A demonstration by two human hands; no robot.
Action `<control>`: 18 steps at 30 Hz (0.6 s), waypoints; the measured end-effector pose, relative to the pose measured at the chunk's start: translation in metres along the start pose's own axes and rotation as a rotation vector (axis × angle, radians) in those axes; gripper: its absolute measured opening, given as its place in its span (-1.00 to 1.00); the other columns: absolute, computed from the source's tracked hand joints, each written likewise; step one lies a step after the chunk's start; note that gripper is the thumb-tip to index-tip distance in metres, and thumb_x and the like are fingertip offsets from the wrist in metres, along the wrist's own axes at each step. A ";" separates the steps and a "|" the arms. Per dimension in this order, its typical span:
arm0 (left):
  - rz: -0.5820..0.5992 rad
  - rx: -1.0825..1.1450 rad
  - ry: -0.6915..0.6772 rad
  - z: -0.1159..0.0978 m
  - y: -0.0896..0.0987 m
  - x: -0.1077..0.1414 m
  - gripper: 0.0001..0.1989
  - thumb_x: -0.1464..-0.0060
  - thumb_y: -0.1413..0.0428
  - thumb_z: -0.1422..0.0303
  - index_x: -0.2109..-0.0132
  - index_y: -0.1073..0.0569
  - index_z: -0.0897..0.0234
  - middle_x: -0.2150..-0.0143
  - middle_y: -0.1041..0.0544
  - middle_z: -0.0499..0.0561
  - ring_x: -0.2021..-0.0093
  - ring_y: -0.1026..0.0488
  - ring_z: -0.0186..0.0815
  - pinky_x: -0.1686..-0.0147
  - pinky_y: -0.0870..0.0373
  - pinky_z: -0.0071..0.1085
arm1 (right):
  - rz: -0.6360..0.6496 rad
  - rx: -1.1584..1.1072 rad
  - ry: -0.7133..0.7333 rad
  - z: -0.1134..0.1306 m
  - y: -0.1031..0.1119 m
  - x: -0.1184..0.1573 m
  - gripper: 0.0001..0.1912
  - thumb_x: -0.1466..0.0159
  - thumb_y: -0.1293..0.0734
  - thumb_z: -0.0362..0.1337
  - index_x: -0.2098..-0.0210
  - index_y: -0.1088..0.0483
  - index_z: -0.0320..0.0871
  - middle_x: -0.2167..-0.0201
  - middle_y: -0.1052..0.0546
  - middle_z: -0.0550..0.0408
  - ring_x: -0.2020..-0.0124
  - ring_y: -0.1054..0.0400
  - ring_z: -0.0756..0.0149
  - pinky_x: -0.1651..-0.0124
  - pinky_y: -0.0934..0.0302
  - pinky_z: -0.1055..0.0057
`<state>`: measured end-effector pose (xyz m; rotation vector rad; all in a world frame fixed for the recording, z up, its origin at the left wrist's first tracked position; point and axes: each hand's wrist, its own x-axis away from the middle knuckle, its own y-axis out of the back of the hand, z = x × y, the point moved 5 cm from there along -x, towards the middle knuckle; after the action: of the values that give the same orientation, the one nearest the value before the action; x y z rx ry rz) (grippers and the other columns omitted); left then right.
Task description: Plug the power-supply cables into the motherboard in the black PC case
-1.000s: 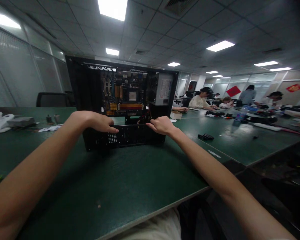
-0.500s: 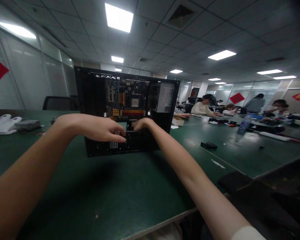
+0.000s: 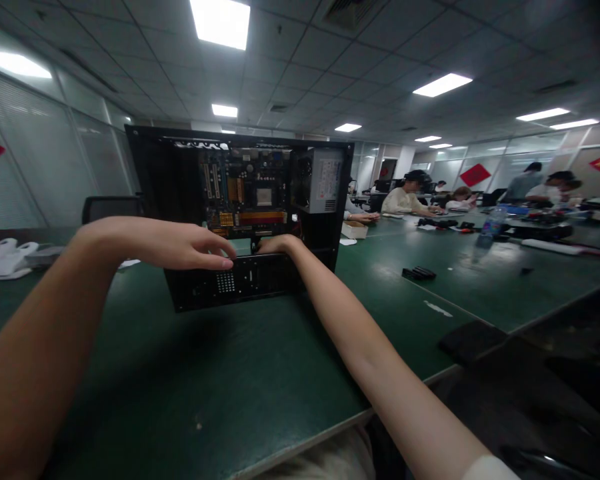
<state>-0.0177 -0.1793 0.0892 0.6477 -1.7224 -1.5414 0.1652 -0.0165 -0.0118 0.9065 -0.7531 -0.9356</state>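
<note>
Black metal computer case (image 3: 215,297) is up on edge, left of centre in frame, open side to the wearer. My read: it's stood that way so the inside can be reached head-on. Green-and-brown motherboard (image 3: 250,180) sits mid-case; silver boxy power supply (image 3: 325,180) in its upper right corner.

Left hand (image 3: 170,245) comes over the lower panel from frame left. Grip is loose, thumb and fingers parted, nothing clenched. Probably there to steady the rim; can't tell if the fingertips bear on it. Right hand (image 3: 275,245) goes in over the panel near frame centre, wrist bent, likely to get at something behind the rim. Its fingers are hidden, so can't tell if that grip holds anything.

Case is on the green surface (image 3: 220,360); can't confirm how its far lower edge sits. Small black part (image 3: 419,273) lies right of centre, well apart from the case.

Vs the oldest frame: right hand was at the panel's right part, thumb on the rim; now it's nearer the middle, reaching in. Vs the half-second-old one: little change at the case, mostly the camera view shifted.
</note>
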 end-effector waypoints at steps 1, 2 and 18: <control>-0.006 0.011 0.000 0.003 0.001 0.002 -0.24 -0.20 -0.03 -0.23 -0.36 -0.50 0.06 -0.27 -0.58 0.10 -0.21 -0.52 0.02 -0.15 -0.42 -0.27 | -0.071 -0.027 0.031 0.002 0.003 0.002 -0.69 -0.30 -0.44 -0.20 0.03 -0.57 -0.25 0.10 -0.69 -0.09 0.22 -0.58 0.23 0.18 -0.39 0.48; -0.011 0.018 -0.001 0.005 0.002 0.004 -0.25 -0.20 -0.03 -0.23 -0.36 -0.50 0.05 -0.26 -0.59 0.10 -0.21 -0.52 0.03 -0.15 -0.43 -0.26 | -0.161 -0.064 0.044 0.005 0.008 0.004 -0.73 -0.32 -0.43 -0.20 0.07 -0.57 -0.26 0.15 -0.69 -0.10 0.24 -0.57 0.22 0.20 -0.38 0.48; -0.417 -0.093 -0.144 -0.021 0.037 0.017 -0.27 -0.25 -0.11 -0.09 -0.40 -0.40 0.23 -0.14 -0.63 0.15 -0.02 -0.56 -0.08 0.04 -0.44 -0.33 | -0.513 -0.740 0.717 0.087 0.103 0.146 -0.46 -0.41 -0.26 0.30 0.29 -0.27 -0.07 0.66 -0.05 0.38 0.70 0.04 0.52 0.63 0.03 0.55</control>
<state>-0.0080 -0.2000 0.1288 0.9090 -1.6785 -1.9842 0.1853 -0.1445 0.1387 0.6870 0.4539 -1.1140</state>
